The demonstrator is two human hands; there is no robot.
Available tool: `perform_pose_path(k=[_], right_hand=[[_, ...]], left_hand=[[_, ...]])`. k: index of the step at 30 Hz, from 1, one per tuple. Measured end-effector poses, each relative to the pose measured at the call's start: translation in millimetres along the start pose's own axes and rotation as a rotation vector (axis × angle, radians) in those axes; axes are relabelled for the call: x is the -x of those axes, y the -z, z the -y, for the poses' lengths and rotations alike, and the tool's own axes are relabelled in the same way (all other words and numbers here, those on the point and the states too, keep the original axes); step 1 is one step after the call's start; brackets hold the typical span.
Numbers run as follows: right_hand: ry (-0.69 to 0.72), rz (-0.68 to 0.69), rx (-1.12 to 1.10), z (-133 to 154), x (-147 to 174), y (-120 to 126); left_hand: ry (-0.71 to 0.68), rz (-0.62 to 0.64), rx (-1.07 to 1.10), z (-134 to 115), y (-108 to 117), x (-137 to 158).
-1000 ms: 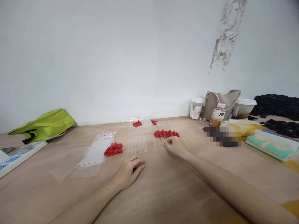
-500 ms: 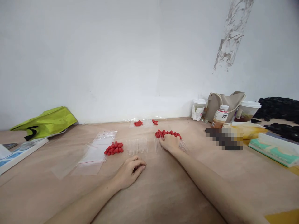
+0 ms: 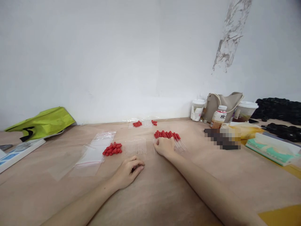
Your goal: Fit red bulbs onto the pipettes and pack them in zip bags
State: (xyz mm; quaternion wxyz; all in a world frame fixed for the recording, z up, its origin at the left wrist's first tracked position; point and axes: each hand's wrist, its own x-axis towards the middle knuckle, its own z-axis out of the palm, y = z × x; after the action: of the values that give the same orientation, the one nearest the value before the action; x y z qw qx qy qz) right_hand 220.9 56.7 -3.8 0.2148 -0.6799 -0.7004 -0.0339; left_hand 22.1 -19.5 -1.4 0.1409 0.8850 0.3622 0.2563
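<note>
My left hand (image 3: 129,171) rests on the paper-covered table (image 3: 148,194), loosely curled, with a gap between thumb and fingers and nothing visible in it. Just beyond it lies a row of clear glass tubes (image 3: 135,147). A heap of red rubber bulbs (image 3: 113,148) sits to their left. My right hand (image 3: 165,146) is over a row of droppers (image 3: 180,145), clear tubes with red bulbs at their far ends. Its fingers are bent down around the left end of that row, seemingly closed on a dropper; the hand partly hides the tubes.
Clear zip bags (image 3: 92,150) lie left of the bulbs. Bagged red bulbs (image 3: 137,124) are near the wall. At right stand a bottle (image 3: 218,117), lidded cups (image 3: 198,110) and a grey bag (image 3: 209,106), with a tissue pack (image 3: 270,149) nearer. A power strip (image 3: 21,157) is at left.
My right hand has shifted a little left and nearer along the dropper row, uncovering more tubes at its right. My left hand stays in place. The whole view has shifted slightly.
</note>
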Motion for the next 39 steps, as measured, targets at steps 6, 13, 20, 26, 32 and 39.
perform_pose_path(k=[6, 13, 20, 26, 32, 39], right_hand=[[-0.023, 0.03, 0.021, 8, -1, -2], [-0.054, 0.059, 0.039, 18, 0, -1], [-0.057, 0.061, 0.013, 31, -7, -6], [-0.075, 0.115, -0.025, 37, -13, -8], [-0.107, 0.136, -0.049, 32, -16, -1], [-0.019, 0.084, -0.078, -11, 16, 25]], left_hand=[[0.009, 0.004, -0.001, 0, 0, 0], [0.006, 0.005, 0.013, -1, 0, -1], [0.004, 0.017, 0.006, -1, 1, -1], [0.013, 0.019, -0.004, 1, 0, -1], [0.002, 0.001, 0.0, -1, 2, 0], [-0.009, -0.13, -0.078, -3, 5, -1]])
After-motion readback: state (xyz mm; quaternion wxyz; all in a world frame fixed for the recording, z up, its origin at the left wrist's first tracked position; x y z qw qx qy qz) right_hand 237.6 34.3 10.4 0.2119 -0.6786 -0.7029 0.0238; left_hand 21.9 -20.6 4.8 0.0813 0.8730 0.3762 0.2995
